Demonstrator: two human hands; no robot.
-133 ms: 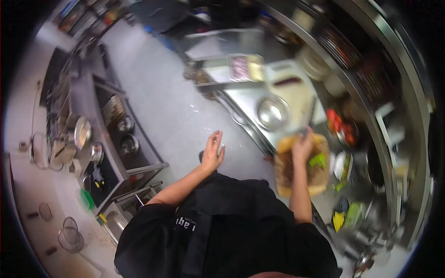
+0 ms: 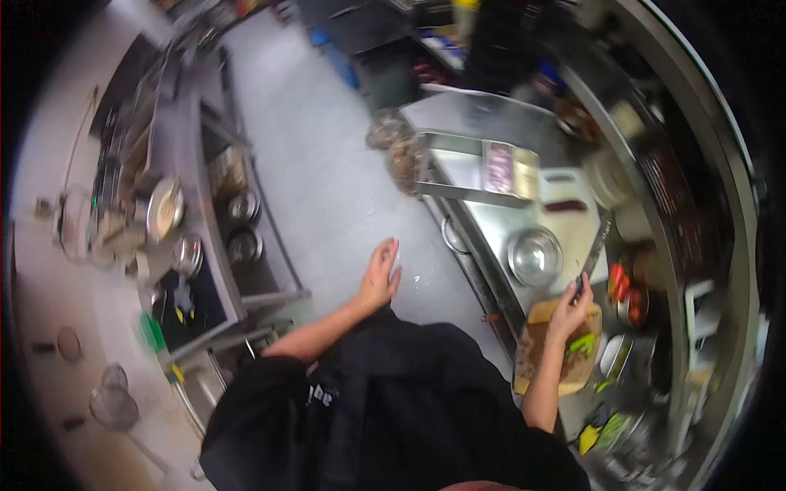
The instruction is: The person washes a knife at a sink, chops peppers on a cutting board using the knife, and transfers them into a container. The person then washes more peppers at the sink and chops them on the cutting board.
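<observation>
My right hand (image 2: 571, 315) grips the dark handle of a kitchen knife (image 2: 600, 244), its long blade pointing away over the counter. Below that hand lies a brown wooden board (image 2: 530, 368) with bright green leafy pieces (image 2: 582, 344) on it. My left hand (image 2: 379, 277) is held over the floor in front of my body, fingers stretched out, touching nothing. Beyond the board stands a shiny metal bowl (image 2: 535, 255). Past the bowl, a white cutting board (image 2: 575, 245) carries a long dark red piece of food (image 2: 565, 206).
A metal tray (image 2: 461, 191) holds containers of chopped purple and pale yellow food. Red vegetables (image 2: 620, 284) sit in bowls along the right. A yellow-and-grey glove-like item (image 2: 591, 434) lies nearer me. To the left is a shelving unit (image 2: 274, 295) with metal bowls.
The view has turned, so the counter and shelves sit farther right and lower. My right hand has shifted right in the picture with the knife, now sharper; my left hand stays outstretched.
</observation>
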